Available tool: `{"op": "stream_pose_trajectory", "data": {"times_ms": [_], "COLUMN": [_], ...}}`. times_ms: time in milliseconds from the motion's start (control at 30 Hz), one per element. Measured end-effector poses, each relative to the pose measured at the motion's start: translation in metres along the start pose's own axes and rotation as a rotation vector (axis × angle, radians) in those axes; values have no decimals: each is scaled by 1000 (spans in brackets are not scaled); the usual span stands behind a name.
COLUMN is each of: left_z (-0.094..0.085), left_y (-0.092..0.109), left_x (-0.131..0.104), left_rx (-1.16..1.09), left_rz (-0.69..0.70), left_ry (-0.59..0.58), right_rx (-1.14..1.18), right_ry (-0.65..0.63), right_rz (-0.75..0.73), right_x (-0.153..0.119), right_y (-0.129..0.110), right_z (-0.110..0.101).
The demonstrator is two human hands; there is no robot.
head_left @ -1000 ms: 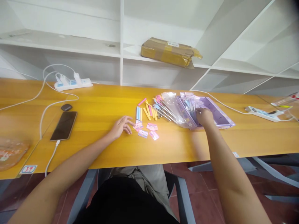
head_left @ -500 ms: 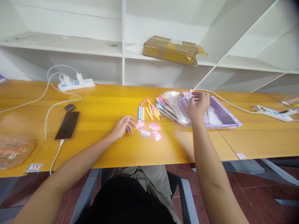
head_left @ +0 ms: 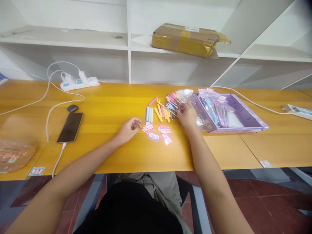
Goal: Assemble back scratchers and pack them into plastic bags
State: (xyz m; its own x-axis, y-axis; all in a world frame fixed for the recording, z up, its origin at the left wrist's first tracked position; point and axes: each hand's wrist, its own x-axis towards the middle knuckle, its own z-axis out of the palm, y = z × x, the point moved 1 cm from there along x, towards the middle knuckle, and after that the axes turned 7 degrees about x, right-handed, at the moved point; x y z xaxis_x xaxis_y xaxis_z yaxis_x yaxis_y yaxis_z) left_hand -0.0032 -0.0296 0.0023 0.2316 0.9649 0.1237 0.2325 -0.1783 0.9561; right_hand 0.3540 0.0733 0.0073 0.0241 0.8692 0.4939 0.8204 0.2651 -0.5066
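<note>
My left hand (head_left: pixel 130 130) hovers over the table just left of the small printed cards (head_left: pixel 153 136), its fingers loosely curled and apart, with nothing in them. My right hand (head_left: pixel 187 114) is over the metal rods with small coloured hand-shaped ends (head_left: pixel 172 104); its fingertips are among the rods, and whether they grip one is hidden. Blue, yellow and pink tubes (head_left: pixel 158 114) lie between my hands. Right of my right hand stands a purple box (head_left: pixel 248 114) holding clear packets of coloured items (head_left: pixel 216 112). Clear plastic bags (head_left: pixel 184 95) lie beside it.
A phone (head_left: pixel 70 127) on a cable and a small dark case (head_left: pixel 72 108) lie at left. Power strips (head_left: pixel 80 83) sit at the back left and far right. A taped carton (head_left: pixel 186 39) rests on the shelf above the table (head_left: pixel 109 100).
My right hand has moved left and down from the purple box to the rods. My left hand has shifted slightly, fingers a little more curled. The view has turned slightly.
</note>
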Motion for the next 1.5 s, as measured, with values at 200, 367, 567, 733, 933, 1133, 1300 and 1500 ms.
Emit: {"op": "stream_pose_trajectory", "data": {"times_ms": [200, 367, 567, 733, 933, 1133, 1300, 1500], "left_z": [-1, -1, -1, -1, -1, -1, -1, 0], "left_y": [2, 4, 1, -2, -4, -4, -5, -6], "left_x": [0, 0, 0, 1, 0, 0, 0, 1], "left_rx": [17, 1, 14, 15, 15, 7, 6, 9], "left_rz": [-6, -22, -18, -19, -25, -14, -14, -10], "left_ry": [-1, -15, -32, -37, -46, -49, -56, -57], "right_rx": [-42, -47, -45, -59, -55, -39, -21, 66], "right_ry": [-116, -143, -147, -156, -189, -164, -121, 133], "right_rz": [12, 4, 57, 13, 21, 17, -8, -95], "right_x": [-3, -3, -1, -2, -1, -1, -2, -2], "right_y": [-1, 0, 1, 1, 5, 4, 4, -6], "right_z": [-2, -7, -7, -6, -6, -7, -5, -14]}}
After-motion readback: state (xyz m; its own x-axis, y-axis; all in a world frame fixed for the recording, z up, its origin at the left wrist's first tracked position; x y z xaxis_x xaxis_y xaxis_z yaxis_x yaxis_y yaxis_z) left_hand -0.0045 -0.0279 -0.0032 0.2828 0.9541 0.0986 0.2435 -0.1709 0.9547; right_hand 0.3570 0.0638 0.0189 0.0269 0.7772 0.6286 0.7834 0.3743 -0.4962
